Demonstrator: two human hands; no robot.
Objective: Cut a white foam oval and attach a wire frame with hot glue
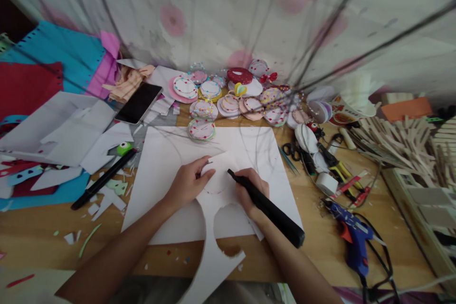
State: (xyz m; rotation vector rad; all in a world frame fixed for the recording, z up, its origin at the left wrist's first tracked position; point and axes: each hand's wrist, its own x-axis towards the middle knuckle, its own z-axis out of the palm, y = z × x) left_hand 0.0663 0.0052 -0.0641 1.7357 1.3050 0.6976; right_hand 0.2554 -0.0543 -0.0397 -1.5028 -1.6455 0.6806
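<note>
On the large white sheet [164, 161], my left hand [190, 178] pinches a white piece of card [211, 232] between thumb and fingers. Rounded cut-outs shape the card's lower part, which hangs past the table edge. A faint circular line and a dark slit show near my left thumb. My right hand [251, 190] is wrapped round a long black pen-shaped tool [274, 211], thin at the tip and thick at the rear. Its tip points at the card beside the circle; whether it touches cannot be made out.
Round decorated paper pieces [203, 111] line the back. A phone [138, 102], coloured sheets [71, 57], paper scraps [107, 202] and a black stick-like item [103, 183] lie left. Right are scissors [291, 151], pliers [338, 171], a blue glue gun [352, 235] and wooden sticks [399, 147].
</note>
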